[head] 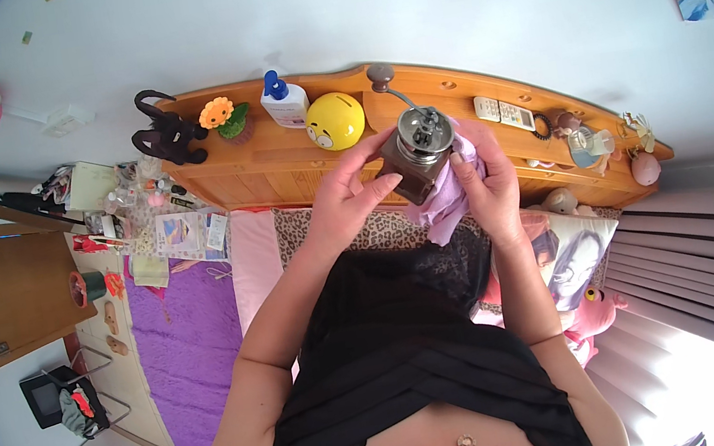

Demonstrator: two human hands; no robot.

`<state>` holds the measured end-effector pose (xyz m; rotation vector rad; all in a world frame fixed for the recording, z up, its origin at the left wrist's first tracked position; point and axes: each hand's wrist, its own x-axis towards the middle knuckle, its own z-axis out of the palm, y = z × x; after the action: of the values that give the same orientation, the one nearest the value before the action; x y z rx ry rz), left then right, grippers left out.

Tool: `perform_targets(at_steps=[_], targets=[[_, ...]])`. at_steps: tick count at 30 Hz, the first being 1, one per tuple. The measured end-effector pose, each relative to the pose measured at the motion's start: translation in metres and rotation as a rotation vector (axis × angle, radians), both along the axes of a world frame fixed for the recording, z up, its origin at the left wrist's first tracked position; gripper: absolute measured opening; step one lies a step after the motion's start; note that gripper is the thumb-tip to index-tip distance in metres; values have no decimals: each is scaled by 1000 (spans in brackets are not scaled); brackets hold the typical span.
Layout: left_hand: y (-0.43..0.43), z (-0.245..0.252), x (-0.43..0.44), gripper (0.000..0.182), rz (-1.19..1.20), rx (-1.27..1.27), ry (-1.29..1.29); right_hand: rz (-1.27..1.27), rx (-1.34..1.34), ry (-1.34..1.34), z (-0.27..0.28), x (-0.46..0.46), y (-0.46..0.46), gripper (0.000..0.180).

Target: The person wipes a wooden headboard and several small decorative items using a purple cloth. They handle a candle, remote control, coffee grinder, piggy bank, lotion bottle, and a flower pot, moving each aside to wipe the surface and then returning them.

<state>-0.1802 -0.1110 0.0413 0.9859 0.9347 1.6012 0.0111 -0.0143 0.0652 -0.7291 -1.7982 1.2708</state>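
A manual coffee grinder [416, 178] with a dark body, a metal top and a crank ending in a wooden knob is held up in front of the wooden headboard shelf [289, 146]. My left hand [354, 185] grips the grinder's body from the left side. On the other side, my right hand [488, 167] holds a lilac cloth [442, 209] against the grinder, its thumb on the cloth. The cloth hangs below the grinder. Part of the grinder's right side is hidden by the cloth.
The shelf carries a black cat figure [172, 137], a flower ornament [232, 120], a pump bottle [286, 104], a yellow ball-shaped bank [337, 121] and remote controls [504, 112]. Below lies a bed with a leopard-print cover and a printed pillow [579, 254]. A purple rug [188, 348] lies left.
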Motion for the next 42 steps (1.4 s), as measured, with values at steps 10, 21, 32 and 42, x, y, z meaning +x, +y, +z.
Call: perform_targets(at_steps=[10, 21, 32, 42], targets=[[0, -17, 2, 73, -73, -108, -151, -176, -52, -52, 0, -1, 3, 31], [8, -4, 13, 59, 251, -82, 37, -140, 666, -500, 25, -13, -29, 53], [10, -10, 29, 56, 476, -169, 304, -259, 564, -543, 8, -27, -44, 48], [20, -7, 24, 51, 595, -165, 541, -199, 688, -518, 4, -30, -44, 52]])
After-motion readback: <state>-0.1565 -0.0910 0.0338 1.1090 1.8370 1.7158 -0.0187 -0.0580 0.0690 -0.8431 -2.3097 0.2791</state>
